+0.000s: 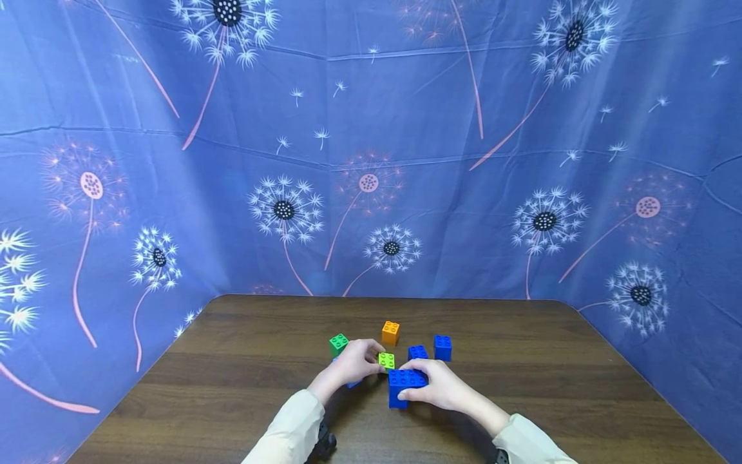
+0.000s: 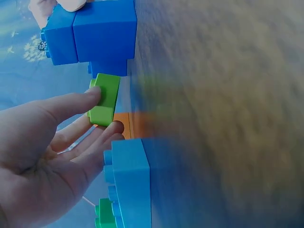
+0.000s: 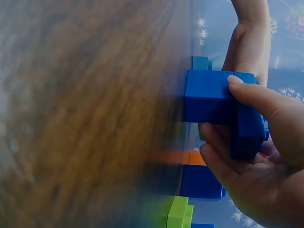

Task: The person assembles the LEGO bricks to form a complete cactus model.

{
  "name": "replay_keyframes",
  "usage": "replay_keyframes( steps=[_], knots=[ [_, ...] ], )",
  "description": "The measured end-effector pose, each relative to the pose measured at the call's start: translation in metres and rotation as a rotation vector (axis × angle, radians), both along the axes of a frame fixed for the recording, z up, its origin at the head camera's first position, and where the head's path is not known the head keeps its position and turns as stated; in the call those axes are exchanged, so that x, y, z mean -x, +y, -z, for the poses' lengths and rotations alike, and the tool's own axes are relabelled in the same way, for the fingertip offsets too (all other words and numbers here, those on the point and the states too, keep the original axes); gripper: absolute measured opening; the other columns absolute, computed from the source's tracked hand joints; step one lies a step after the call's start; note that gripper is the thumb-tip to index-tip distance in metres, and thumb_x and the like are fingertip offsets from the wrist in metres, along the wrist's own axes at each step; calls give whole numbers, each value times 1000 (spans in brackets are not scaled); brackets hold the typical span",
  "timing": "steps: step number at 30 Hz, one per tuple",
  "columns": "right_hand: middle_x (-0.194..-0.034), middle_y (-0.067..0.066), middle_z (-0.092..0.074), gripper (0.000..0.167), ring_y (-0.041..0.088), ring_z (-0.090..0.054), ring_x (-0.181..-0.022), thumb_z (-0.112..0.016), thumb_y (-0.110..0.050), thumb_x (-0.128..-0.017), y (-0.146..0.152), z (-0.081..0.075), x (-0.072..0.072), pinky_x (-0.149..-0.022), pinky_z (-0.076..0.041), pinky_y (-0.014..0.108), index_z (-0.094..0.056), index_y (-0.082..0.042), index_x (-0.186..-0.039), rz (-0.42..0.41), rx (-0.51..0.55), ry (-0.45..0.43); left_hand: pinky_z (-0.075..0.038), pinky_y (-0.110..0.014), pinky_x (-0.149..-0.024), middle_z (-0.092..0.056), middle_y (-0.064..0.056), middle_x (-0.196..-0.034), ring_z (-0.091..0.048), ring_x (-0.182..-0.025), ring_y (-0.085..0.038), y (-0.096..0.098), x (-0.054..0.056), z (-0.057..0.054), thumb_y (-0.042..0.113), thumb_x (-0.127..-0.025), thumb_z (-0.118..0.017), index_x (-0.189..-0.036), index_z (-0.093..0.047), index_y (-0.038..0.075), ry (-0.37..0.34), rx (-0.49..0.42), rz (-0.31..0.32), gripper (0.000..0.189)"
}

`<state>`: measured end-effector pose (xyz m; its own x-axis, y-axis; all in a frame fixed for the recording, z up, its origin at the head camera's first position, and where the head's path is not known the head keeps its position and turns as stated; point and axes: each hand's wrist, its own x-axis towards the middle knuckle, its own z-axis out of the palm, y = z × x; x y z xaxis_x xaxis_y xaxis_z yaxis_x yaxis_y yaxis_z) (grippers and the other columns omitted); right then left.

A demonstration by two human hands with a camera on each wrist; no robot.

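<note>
My left hand pinches a small lime green toy brick between thumb and fingers. To its right, my right hand grips a blue brick assembly, a longer studded brick joined on top of a blue block. In the right wrist view, the thumb presses near the seam of this assembly, with fingers curled around its far side. A light blue brick sits beside the left hand, mostly covered by that hand in the head view. The green brick stands just beyond the left hand.
An orange brick stands behind the hands on the wooden table. Two blue bricks, one nearer and one farther right, lie beyond the right hand. Another lime brick shows in the right wrist view. Patterned blue cloth hangs behind.
</note>
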<state>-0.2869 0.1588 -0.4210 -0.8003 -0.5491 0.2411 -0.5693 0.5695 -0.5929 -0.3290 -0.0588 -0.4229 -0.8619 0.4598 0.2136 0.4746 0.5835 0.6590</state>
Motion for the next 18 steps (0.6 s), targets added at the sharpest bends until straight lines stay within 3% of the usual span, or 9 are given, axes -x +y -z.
replay_keyframes(
  steps=[6,13,18],
  knots=[
    [-97,-3,-66,34,6,-58,-84,-72,-40,-80,1,2,1,-70,-46,23,-61,-18,-104,3,22,-19,-55,-34,-72,-67,-15,-99,-67,-84,-25,-5,-2,-1,11,-80,-73,-107,-63,-2,-9,-40,-14,31],
    [-96,-3,-65,34,5,-57,-82,-73,-40,-79,2,2,2,-69,-45,23,-60,-18,-101,11,17,-16,-55,-37,-74,-67,-15,-102,-66,-86,-24,-10,-4,-4,16,-83,-71,-112,-62,-3,-54,-62,-39,35],
    [-96,-2,-65,34,6,-57,-83,-73,-39,-79,2,1,2,-70,-46,23,-60,-17,-102,8,20,-30,-55,-34,-72,-67,-15,-101,-66,-85,-24,-12,-6,-8,16,-83,-71,-112,-61,-3,-43,-82,-43,35]
  ],
)
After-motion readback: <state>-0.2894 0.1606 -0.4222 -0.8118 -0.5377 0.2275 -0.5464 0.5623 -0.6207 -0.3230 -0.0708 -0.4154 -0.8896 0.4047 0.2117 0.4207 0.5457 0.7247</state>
